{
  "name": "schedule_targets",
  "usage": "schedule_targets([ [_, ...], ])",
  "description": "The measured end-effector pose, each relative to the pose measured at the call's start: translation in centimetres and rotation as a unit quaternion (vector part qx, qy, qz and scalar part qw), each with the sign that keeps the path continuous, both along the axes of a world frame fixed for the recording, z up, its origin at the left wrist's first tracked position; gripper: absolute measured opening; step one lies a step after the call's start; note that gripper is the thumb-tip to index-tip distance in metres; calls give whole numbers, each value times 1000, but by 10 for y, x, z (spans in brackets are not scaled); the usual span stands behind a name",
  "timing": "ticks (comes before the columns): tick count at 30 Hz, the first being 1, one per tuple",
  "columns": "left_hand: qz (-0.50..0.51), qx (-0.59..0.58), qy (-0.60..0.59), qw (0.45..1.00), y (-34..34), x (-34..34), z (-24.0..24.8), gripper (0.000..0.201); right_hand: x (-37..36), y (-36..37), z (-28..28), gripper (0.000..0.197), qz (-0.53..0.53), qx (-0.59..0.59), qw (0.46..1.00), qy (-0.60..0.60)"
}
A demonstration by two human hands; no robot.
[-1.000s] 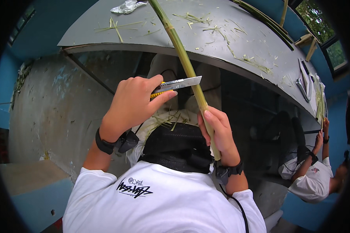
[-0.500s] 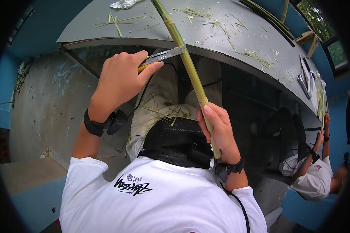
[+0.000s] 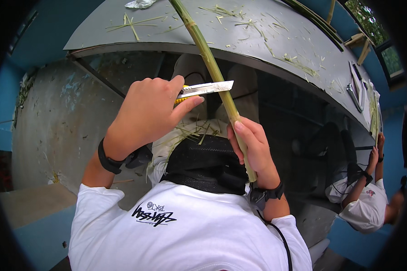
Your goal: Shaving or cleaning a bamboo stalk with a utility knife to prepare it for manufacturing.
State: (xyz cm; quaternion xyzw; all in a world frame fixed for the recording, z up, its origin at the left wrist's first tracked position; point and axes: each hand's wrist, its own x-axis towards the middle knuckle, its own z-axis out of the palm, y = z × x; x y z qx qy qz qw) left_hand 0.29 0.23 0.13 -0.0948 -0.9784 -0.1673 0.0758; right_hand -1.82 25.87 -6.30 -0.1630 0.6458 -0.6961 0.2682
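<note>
While your left hand [image 3: 144, 108] grips the cutter [image 3: 207, 89] across the cane [image 3: 205, 52], your right hand [image 3: 257, 147] clasps its lower end; the cane slants over the table [image 3: 99, 38]'s near edge. Shaving seems in hand; the next stroke calls for a shallow cutter angle.
</note>
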Motion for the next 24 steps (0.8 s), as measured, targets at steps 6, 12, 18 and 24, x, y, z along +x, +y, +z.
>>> schedule_targets([
  [6,-28,33,-1,999,-3,3,-5,40,2,-2,-3,40,2,-7,1000,-2],
  [12,-25,64,-39,997,-3,-3,0,41,1,0,0,40,4,-3,1000,-3],
  [18,-13,36,30,999,-1,-7,-6,44,-1,-1,1,40,-3,7,1000,13],
  [24,2,7,36,999,0,-13,-4,46,-3,1,3,38,-13,18,999,25],
])
